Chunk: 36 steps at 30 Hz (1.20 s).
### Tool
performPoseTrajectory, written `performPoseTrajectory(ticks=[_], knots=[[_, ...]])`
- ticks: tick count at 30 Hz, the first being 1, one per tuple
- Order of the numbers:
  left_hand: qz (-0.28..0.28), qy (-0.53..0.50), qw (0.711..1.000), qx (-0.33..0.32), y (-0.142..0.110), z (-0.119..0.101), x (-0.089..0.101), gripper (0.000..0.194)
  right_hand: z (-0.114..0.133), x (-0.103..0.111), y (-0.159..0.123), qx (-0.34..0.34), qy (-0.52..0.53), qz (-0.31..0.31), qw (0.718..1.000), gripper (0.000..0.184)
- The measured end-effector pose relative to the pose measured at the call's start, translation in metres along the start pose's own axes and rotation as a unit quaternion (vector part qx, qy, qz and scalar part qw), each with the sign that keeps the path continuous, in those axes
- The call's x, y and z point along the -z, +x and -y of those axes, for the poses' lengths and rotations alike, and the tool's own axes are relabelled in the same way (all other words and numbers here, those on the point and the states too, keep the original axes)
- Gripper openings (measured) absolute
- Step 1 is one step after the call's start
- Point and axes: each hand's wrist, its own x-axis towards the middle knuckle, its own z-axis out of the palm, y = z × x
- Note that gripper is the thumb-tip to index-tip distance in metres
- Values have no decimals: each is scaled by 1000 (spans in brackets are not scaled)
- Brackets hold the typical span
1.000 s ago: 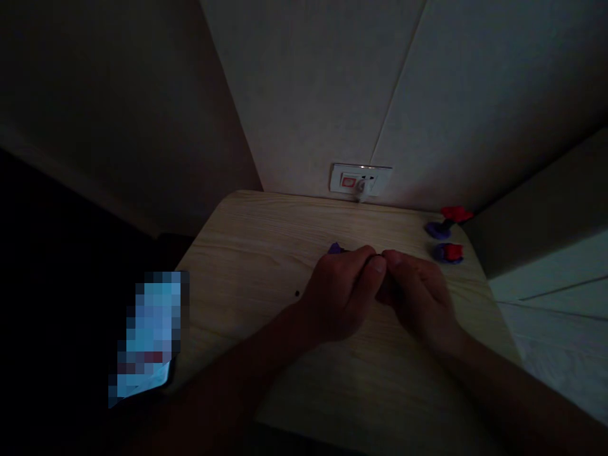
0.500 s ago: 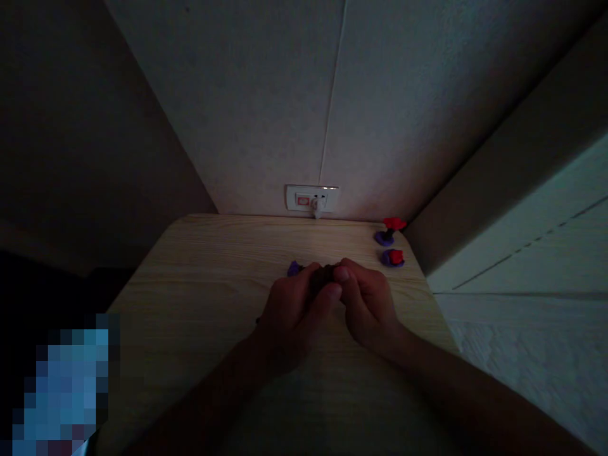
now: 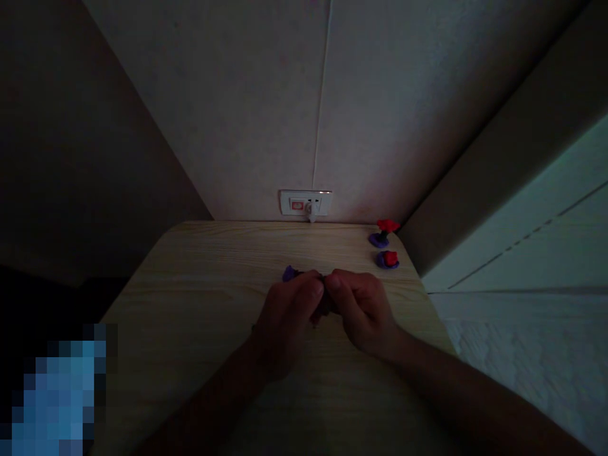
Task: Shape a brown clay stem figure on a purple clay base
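Over the middle of the wooden table (image 3: pixel 228 253), my left hand (image 3: pixel 292 310) and my right hand (image 3: pixel 363 310) meet, thumbs and fingers pinched together. Between them is a dark clay-like lump (image 3: pixel 323 278), mostly hidden by the fingers. Just beyond my left hand lies a small purple piece (image 3: pixel 288 273), partly covered by that hand. At the far right corner stands a red flower-shaped piece (image 3: pixel 388 225) on a dark stem with a purple base (image 3: pixel 379 240). Nearer to me, a red lump (image 3: pixel 391 258) sits on another purple base (image 3: pixel 381 262).
A wall socket (image 3: pixel 306 202) with a plug in it is just above the table's back edge. A pale cabinet or panel (image 3: pixel 513 247) borders the right side. At lower left a blurred bluish patch (image 3: pixel 61 392) hides what is there. The light is dim.
My hands have turned inward, and the dark lump is now more covered by the fingers and thumbs. The whole view has shifted slightly; the pieces at right have not moved.
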Motion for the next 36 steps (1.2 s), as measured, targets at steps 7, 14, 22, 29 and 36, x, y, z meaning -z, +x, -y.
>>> performPoseTrajectory(ticks=[7,14,22,29,36], knots=[[-61,-3,998,23,-3,-6,-8,50,3,-4,-2,9,15,-9,1000,50],[-65,19,997,30,0,0,-3,50,-2,3,1,-8,56,18,998,48],[-38,125,991,-35,0,-1,9,43,-4,9,-4,-44,-11,19,999,28],[-9,69,997,-39,1,-6,3,38,3,1,-10,-44,54,8,998,26],[-99,69,990,-71,5,2,17,38,-9,34,0,-20,87,-111,990,29]])
